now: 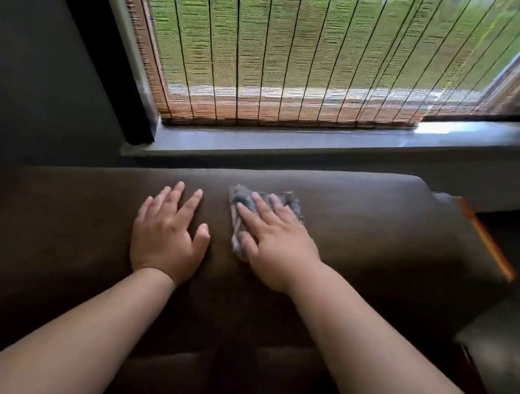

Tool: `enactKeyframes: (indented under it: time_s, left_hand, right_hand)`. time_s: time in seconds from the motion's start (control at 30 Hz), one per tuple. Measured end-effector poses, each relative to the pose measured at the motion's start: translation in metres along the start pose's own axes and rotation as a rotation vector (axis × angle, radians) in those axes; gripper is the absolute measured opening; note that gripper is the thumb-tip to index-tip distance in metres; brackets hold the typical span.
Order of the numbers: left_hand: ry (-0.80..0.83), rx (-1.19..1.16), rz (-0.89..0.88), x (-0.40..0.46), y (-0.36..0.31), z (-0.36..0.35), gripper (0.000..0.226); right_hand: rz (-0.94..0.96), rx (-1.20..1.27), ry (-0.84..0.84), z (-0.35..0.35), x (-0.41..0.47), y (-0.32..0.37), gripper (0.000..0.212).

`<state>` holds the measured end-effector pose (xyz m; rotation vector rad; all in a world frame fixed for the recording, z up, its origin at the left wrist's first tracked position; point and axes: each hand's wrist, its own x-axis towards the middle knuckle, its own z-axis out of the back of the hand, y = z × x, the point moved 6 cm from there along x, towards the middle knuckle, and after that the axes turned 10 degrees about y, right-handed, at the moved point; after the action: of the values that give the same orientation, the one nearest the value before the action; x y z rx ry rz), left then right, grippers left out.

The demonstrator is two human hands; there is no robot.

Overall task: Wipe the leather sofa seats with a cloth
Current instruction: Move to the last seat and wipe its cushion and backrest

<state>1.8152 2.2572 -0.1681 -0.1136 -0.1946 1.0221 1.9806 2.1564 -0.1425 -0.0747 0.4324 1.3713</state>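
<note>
A dark brown leather sofa (376, 227) fills the lower half of the head view, its backrest top running under the window. A small grey cloth (239, 202) lies on the backrest top. My right hand (275, 242) presses flat on the cloth with straight, spread fingers; much of the cloth is hidden beneath it. My left hand (166, 235) rests flat on the bare leather just to the left, fingers spread, holding nothing. The seat cushions show dimly at the bottom between my forearms.
A grey window sill (289, 142) runs just behind the backrest, with a woven blind (282, 49) hanging down to it. The sofa's right end has an orange-trimmed edge (486, 241). A dark wall stands at the left. A dark cushion-like thing (500, 356) sits at the lower right.
</note>
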Motion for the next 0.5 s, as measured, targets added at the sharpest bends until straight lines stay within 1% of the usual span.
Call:
enactKeyframes:
  time_s: [0.03,0.07,0.17,0.2,0.27,0.33,0.4,0.43,0.5]
  left_hand:
    - [0.0,0.0,-0.007,0.0,0.0,0.0,0.07]
    - [0.0,0.001,-0.012,0.0,0.001,-0.001,0.069]
    - [-0.001,-0.018,-0.028,-0.001,0.001,-0.001,0.069]
    - [-0.014,-0.018,-0.031,-0.001,0.002,0.0,0.069]
    - [0.003,-0.014,-0.028,-0.001,0.001,0.001,0.07]
    - [0.081,0.001,-0.021,-0.004,-0.004,0.007,0.072]
    - [0.207,0.074,0.033,-0.008,-0.012,0.012,0.072]
    - [0.271,0.13,0.061,-0.008,-0.015,0.015,0.071]
    - [0.371,0.21,0.121,-0.005,-0.023,0.028,0.071]
  right_hand:
    - [-0.027,-0.009,-0.024,0.002,-0.008,-0.024,0.06]
    - [-0.095,0.0,-0.051,0.003,-0.019,-0.058,0.06]
    - [-0.403,0.081,-0.129,0.005,-0.059,-0.159,0.065]
    - [-0.484,0.1,-0.134,0.006,-0.066,-0.175,0.064]
    - [-0.57,0.145,-0.081,0.006,-0.064,-0.167,0.061]
    - [-0.508,0.16,-0.01,0.004,-0.056,-0.12,0.06]
    - [-0.359,0.098,0.008,-0.004,-0.056,-0.072,0.061]
    - [-0.289,0.081,0.024,-0.008,-0.059,-0.062,0.061]
    - [-0.203,0.069,0.083,-0.007,-0.069,-0.073,0.06]
